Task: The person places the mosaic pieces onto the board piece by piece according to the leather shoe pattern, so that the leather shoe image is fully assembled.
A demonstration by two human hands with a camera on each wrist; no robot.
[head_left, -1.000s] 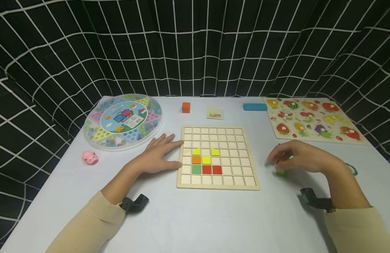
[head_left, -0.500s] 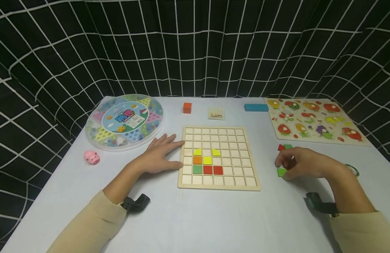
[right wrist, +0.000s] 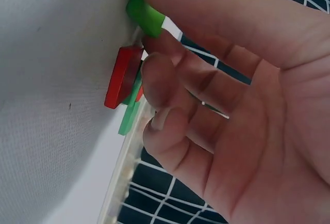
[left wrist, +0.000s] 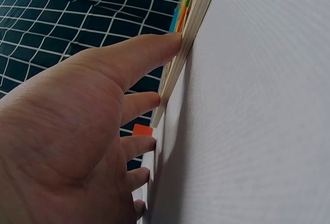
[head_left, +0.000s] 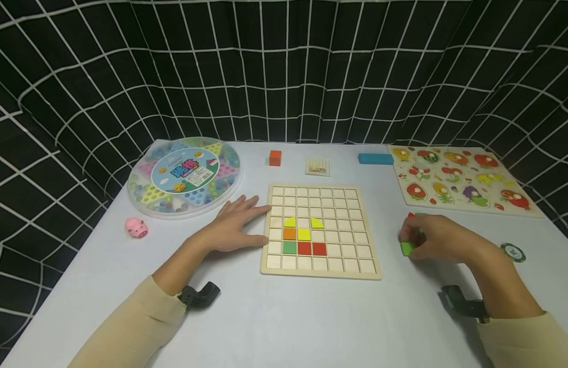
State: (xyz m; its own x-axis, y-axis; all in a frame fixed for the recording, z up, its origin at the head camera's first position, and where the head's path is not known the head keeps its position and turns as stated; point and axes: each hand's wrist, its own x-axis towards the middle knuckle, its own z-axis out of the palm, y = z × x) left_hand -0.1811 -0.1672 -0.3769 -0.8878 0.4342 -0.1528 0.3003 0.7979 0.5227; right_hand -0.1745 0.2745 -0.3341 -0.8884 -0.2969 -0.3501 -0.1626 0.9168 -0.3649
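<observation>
A wooden grid board (head_left: 341,263) lies mid-table with yellow, orange, green and red tiles in some of its cells. My left hand (head_left: 233,226) rests at its left side, fingers spread. Thumb and index finger touch the board's edge, as the left wrist view shows. Right of the board, my right hand (head_left: 442,237) pinches a light green tile (right wrist: 147,13) between thumb and index finger; the tile looks tilted. In the right wrist view, a red tile (right wrist: 122,77) and a darker green tile (right wrist: 129,118) lie close to the curled fingers. The head view mostly hides these behind the hand.
A round marble game box (head_left: 141,204) and a pink pig (head_left: 136,228) stand left. An orange cube (head_left: 275,158), a small pattern card (head_left: 318,166) and a blue bar (head_left: 376,159) line the back. A fruit puzzle board (head_left: 431,204) and a round chip (head_left: 513,252) are on the right.
My right hand has moved over the loose tiles and now pinches the light green one, which lay on the table half a second ago. The left hand stays at the board's edge.
</observation>
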